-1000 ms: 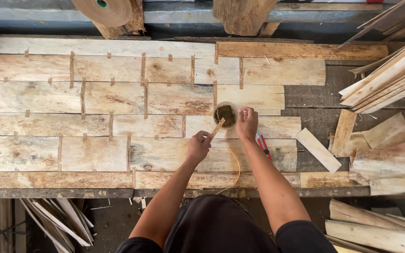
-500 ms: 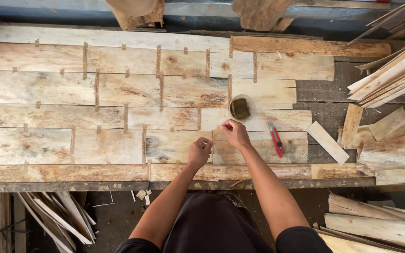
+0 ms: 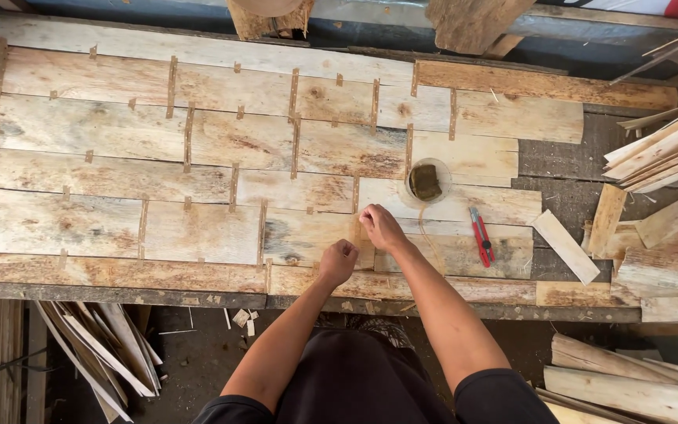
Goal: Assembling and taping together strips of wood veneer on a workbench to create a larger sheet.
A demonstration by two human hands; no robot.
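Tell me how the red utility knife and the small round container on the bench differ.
The red utility knife is long, slim and red, lying flat on a veneer sheet; the round container is clear, open-topped and holds a brownish lump. The knife lies right of the right hand; the container sits above that hand. Both rest untouched on the pale wood sheets.

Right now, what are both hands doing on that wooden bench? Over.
Left hand fisted on the veneer sheets. Right hand pressing a seam beside it. Glue cup and red cutter to the right, clear of both hands.
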